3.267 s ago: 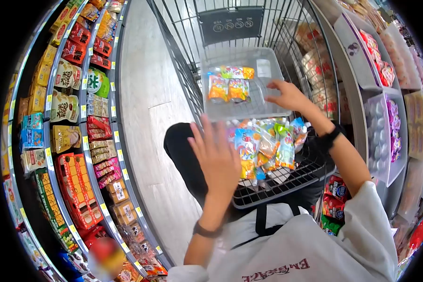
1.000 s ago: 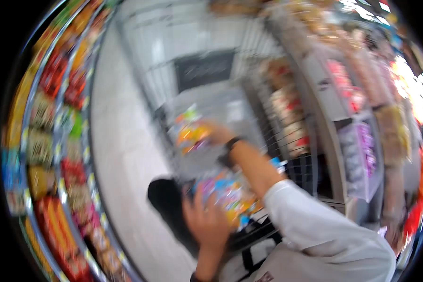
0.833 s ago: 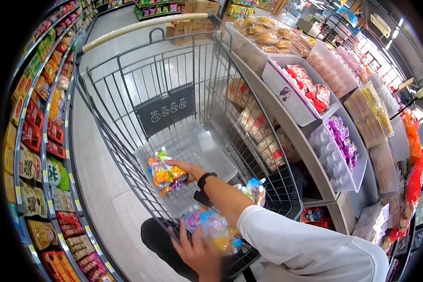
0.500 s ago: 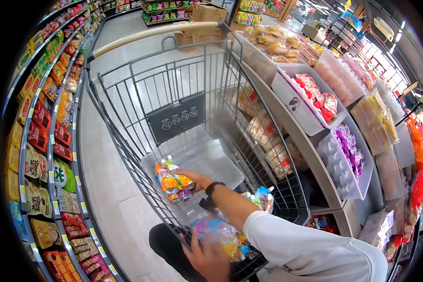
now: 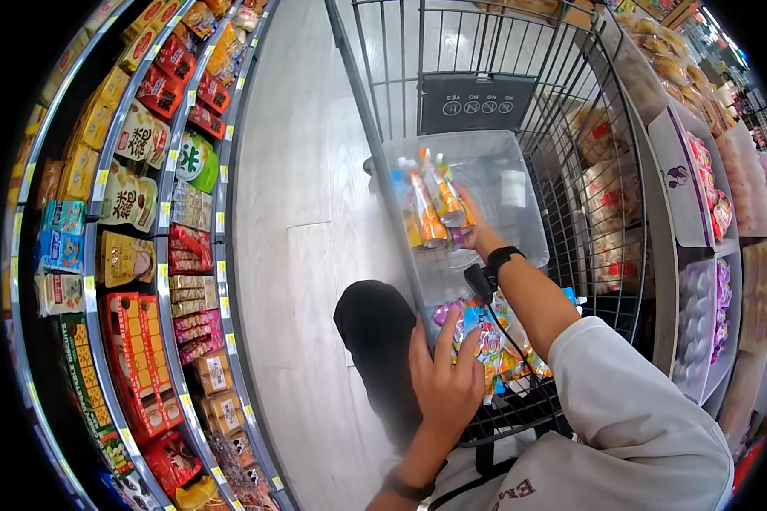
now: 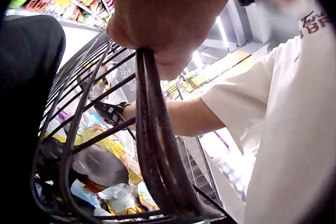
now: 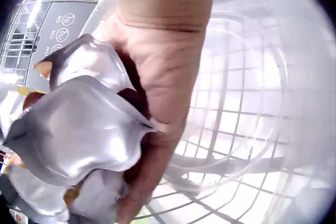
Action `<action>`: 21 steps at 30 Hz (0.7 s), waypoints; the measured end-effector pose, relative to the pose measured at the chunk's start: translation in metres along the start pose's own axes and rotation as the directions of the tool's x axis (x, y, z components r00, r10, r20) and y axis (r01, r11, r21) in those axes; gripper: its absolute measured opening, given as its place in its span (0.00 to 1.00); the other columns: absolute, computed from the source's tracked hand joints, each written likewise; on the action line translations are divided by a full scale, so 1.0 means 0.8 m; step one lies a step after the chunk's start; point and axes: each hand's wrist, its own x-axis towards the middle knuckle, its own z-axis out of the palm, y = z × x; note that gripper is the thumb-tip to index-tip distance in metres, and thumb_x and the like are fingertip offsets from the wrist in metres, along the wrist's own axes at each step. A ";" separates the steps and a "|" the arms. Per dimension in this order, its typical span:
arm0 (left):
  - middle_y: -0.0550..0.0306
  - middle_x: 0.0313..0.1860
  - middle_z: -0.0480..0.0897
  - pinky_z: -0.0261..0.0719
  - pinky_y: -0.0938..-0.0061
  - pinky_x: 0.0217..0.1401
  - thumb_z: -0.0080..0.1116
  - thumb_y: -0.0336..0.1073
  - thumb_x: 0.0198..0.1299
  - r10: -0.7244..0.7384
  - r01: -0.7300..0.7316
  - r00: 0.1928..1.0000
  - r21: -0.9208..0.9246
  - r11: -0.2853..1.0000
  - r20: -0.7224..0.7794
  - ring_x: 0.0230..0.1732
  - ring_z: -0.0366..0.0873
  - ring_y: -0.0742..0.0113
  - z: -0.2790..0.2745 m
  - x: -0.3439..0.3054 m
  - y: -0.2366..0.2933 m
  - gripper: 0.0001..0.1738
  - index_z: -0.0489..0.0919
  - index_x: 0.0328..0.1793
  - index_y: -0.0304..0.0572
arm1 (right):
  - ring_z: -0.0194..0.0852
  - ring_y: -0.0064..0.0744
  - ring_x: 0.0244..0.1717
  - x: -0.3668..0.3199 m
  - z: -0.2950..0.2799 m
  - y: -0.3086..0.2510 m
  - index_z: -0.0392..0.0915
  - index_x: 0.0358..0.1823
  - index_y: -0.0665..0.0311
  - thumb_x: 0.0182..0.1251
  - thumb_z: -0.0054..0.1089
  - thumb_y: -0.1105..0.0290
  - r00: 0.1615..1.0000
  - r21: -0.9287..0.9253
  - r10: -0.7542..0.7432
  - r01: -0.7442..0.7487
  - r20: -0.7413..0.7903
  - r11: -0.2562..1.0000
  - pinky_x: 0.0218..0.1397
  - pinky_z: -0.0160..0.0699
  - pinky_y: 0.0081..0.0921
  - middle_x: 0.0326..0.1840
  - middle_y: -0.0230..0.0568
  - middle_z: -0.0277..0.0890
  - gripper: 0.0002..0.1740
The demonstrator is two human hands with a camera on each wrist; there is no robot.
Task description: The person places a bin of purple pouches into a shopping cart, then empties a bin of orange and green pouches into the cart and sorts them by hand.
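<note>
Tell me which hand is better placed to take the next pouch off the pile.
Likely the left hand: its spread fingers are at the pile, while the right hand grips other pouches at the clear bin.

The head view is bright and mostly crisp, with soft sheen on the pale grey plank floor [image 5: 285,341]; its wide lens bends the left-hand shelves [image 5: 158,255] and blackens the corners. In the left wrist view, white ceiling strip lights [image 6: 222,33] glare behind a shadowed forearm [image 6: 163,14], while the upper right smears. The right wrist view looks hazy, with highlights on silver foil pouch bottoms [image 7: 79,129] and a washed-out clear plastic bin [image 7: 299,98].
</note>
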 end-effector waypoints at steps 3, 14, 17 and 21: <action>0.47 0.62 0.76 0.65 0.46 0.68 0.59 0.25 0.47 0.007 -0.007 1.000 0.028 1.000 0.004 0.65 0.67 0.30 -0.001 -0.002 0.000 0.17 0.83 0.46 0.42 | 0.79 0.43 0.54 -0.004 -0.002 -0.010 0.75 0.60 0.60 0.67 0.50 0.39 0.994 0.006 -0.104 0.104 0.042 0.995 0.62 0.76 0.45 0.56 0.41 0.79 0.34; 0.44 0.72 0.66 0.49 0.41 0.76 0.64 0.36 0.52 0.066 -0.062 0.997 0.094 0.994 -0.032 0.75 0.55 0.32 -0.008 -0.005 0.009 0.26 0.74 0.59 0.41 | 0.78 0.44 0.56 -0.162 0.089 -0.032 0.72 0.64 0.59 0.67 0.53 0.42 0.934 0.037 -0.340 0.338 0.113 0.940 0.59 0.79 0.46 0.58 0.45 0.77 0.33; 0.37 0.73 0.61 0.47 0.45 0.77 0.67 0.39 0.51 0.078 -0.078 0.990 0.005 0.997 -0.118 0.77 0.53 0.37 -0.028 0.004 0.038 0.32 0.71 0.62 0.36 | 0.78 0.44 0.56 -0.229 0.116 -0.027 0.71 0.63 0.62 0.68 0.53 0.43 0.901 0.043 -0.399 0.398 0.171 0.916 0.59 0.80 0.47 0.58 0.47 0.77 0.34; 0.34 0.70 0.63 0.60 0.62 0.73 0.71 0.49 0.54 -0.044 0.016 0.999 -0.617 0.787 -0.030 0.72 0.62 0.46 -0.034 0.038 0.082 0.44 0.63 0.68 0.31 | 0.81 0.42 0.54 -0.313 0.102 -0.005 0.71 0.62 0.65 0.70 0.53 0.48 0.908 0.021 -0.396 0.397 0.135 0.918 0.58 0.82 0.44 0.56 0.48 0.79 0.31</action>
